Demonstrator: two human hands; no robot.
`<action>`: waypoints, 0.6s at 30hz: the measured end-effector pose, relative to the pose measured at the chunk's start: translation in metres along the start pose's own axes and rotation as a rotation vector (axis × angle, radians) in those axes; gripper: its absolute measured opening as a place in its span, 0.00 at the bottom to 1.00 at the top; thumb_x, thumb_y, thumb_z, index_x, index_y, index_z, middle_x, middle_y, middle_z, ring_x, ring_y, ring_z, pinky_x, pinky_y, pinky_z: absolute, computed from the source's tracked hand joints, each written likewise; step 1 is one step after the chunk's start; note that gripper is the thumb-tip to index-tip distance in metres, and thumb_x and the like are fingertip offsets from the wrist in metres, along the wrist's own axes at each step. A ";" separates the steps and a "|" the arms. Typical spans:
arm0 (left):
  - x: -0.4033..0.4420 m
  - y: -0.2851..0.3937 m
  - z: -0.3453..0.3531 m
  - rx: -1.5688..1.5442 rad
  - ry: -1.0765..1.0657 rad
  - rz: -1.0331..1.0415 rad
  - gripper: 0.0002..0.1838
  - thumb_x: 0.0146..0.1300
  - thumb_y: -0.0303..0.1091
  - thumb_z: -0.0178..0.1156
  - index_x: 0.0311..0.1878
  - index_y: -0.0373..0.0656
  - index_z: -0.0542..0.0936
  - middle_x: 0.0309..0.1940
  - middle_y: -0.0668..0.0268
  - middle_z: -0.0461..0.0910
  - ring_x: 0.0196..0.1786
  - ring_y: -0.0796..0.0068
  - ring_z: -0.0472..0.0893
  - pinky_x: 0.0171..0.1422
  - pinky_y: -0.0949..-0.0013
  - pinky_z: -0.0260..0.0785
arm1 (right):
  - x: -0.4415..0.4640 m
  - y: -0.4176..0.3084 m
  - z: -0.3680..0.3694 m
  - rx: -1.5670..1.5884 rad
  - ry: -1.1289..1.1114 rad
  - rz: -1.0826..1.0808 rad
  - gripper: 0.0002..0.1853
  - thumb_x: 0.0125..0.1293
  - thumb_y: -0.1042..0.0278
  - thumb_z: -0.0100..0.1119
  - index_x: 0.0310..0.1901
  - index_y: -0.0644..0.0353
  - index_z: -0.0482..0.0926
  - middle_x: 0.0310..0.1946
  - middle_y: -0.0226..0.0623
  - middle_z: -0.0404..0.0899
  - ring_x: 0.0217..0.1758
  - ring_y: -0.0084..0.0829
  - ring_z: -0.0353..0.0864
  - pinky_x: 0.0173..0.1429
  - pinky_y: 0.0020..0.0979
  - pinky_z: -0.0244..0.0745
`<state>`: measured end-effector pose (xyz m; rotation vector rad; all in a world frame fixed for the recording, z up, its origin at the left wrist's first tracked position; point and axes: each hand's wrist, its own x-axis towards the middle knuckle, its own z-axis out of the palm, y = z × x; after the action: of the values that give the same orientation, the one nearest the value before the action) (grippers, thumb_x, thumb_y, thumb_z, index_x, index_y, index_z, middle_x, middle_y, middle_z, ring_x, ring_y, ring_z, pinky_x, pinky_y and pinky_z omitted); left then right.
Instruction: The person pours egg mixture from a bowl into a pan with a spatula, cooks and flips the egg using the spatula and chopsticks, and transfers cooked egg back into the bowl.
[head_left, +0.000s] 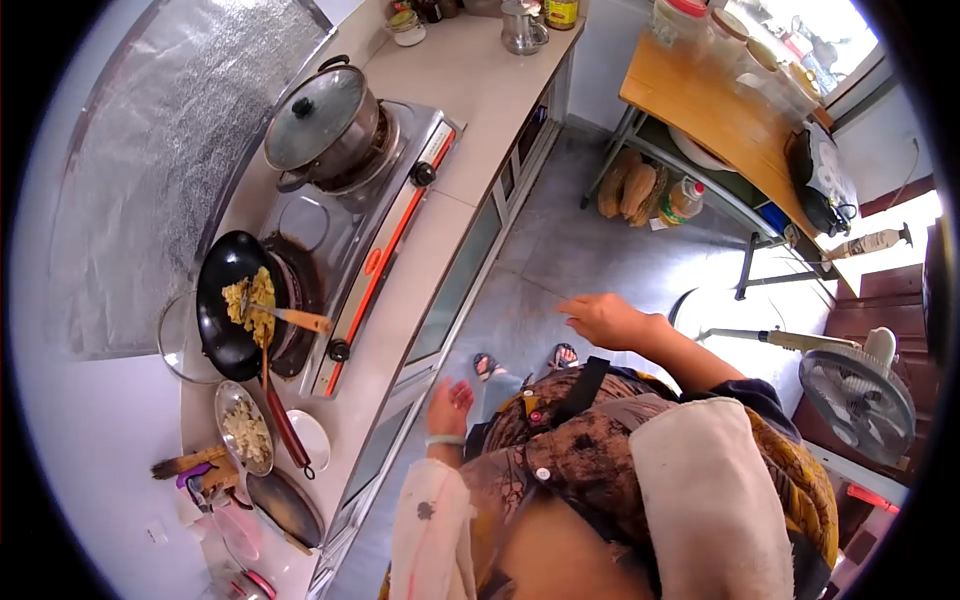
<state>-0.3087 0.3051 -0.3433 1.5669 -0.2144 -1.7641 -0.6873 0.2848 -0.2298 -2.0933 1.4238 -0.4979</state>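
Observation:
My left hand [450, 408], with a band at the wrist, is raised in front of the counter's edge, its fingers apart and nothing in it. My right hand [610, 321] hangs over the floor with fingers stretched out, also holding nothing. To the left, a black wok [215, 300] with a red-brown handle [286, 427] sits tilted at the gas stove [372, 265]. Yellow food [262, 290] lies in it, with a wooden-handled spatula [300, 319] resting across the rim. Nearest my left hand on the counter are a white plate [313, 440] and an oval metal dish [231, 398] of pale chopped food.
A lidded pot [318, 125] stands on the stove's far burner. A glass lid [172, 345] leans behind the wok. On the right are a wooden table [700, 95] with jars, an oil bottle [682, 203] below it, and a fan [858, 395].

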 end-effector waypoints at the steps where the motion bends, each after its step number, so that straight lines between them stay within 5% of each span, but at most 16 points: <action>1: 0.008 0.007 0.025 0.072 -0.031 0.026 0.18 0.72 0.41 0.55 0.58 0.40 0.72 0.43 0.58 0.81 0.38 0.66 0.82 0.42 0.67 0.78 | -0.008 0.017 -0.002 0.002 0.013 0.026 0.14 0.65 0.67 0.59 0.51 0.58 0.77 0.41 0.45 0.82 0.42 0.49 0.82 0.42 0.44 0.79; 13: 0.147 0.075 0.302 0.707 -0.308 0.411 0.11 0.69 0.38 0.60 0.40 0.38 0.80 0.28 0.65 0.82 0.29 0.78 0.80 0.36 0.73 0.75 | 0.019 0.125 -0.019 0.095 0.025 0.378 0.14 0.65 0.66 0.58 0.51 0.59 0.78 0.41 0.50 0.83 0.45 0.52 0.82 0.49 0.48 0.77; 16: 0.175 0.096 0.360 0.915 -0.330 0.526 0.14 0.70 0.41 0.58 0.36 0.39 0.80 0.25 0.66 0.81 0.28 0.77 0.79 0.34 0.69 0.73 | 0.041 0.150 -0.019 0.137 0.040 0.438 0.14 0.65 0.66 0.57 0.51 0.59 0.78 0.41 0.50 0.83 0.45 0.53 0.82 0.49 0.49 0.77; 18: 0.208 0.105 0.389 1.103 -0.330 0.688 0.19 0.72 0.44 0.54 0.32 0.38 0.78 0.23 0.62 0.80 0.28 0.64 0.80 0.36 0.62 0.72 | 0.063 0.174 -0.016 0.129 -0.026 0.460 0.14 0.66 0.66 0.56 0.50 0.59 0.78 0.42 0.50 0.83 0.45 0.53 0.82 0.49 0.49 0.77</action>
<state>-0.6108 -0.0322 -0.3535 1.5185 -1.8869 -1.3251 -0.7993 0.1734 -0.3275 -1.5955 1.7399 -0.3617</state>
